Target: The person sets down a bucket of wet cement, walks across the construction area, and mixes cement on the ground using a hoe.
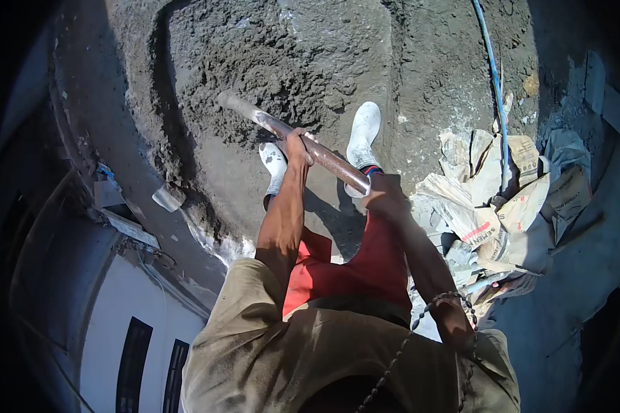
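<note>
left hand grips the brown pole; the shadowed right hand seems clamped on its end.

Faintly glossy smooth pole, rough lumpy mortar, crumpled matt paper sacks; smooth rubber-looking boots

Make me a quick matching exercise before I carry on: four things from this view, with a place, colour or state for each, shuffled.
Things
1. Pole
2. Boots
3. Blue tube
4. Torn sacks

Descriptions
A. heaped on the right side of the view
B. white, worn as a pair
C. stretching down from the top edge
D. held in the left hand and right hand

Pairs: 1-D, 2-B, 3-C, 4-A
</note>
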Demonstrator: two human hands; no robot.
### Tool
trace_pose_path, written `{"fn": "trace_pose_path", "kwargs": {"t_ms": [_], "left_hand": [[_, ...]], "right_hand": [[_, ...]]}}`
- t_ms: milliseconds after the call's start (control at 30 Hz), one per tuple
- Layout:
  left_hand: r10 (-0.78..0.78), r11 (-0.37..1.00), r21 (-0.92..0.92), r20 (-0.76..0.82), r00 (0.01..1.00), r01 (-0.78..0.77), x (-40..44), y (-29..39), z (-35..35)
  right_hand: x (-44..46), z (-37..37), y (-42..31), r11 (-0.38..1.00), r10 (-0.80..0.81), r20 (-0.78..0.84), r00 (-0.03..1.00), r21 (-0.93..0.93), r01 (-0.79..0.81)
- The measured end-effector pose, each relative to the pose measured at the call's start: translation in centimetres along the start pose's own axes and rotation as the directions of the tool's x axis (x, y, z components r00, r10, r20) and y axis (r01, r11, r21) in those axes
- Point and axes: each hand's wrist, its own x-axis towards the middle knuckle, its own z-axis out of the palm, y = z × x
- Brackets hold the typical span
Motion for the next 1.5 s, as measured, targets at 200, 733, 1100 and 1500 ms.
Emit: {"fn": "trace_pose_path", "kwargs": {"t_ms": [200, 733, 1100, 1500], "left_hand": [[-0.084, 0.995, -0.051, 0.095, 0.992, 0.090, -4.1, -6.3, 4.6], [0.400, 0.916, -0.150, 0.336, 0.853, -0.371, -25.0, 12.6, -6.1], [0.006, 0.984, -0.166, 0.414, 0.910, 0.069, -28.1, 16.7, -19.6], [-0.073, 0.975, -0.175, 0.322, 0.944, 0.135, -27.7, 18.5, -27.2]], "right_hand": [[-4.3, -4.4, 5.2, 0.997, 0.039, -0.174, 0.984, -0.065, -0.051], [-12.0, 4.1, -7.1, 0.973, -0.229, -0.160, 0.960, -0.022, 0.228], [-29.6, 8.4, -13.8, 0.983, -0.160, -0.414, 0.896, -0.149, 0.107], [-35.8, 7.7, -20.6, 0.940, -0.338, -0.445, 0.829, -0.208, 0.271]]}}
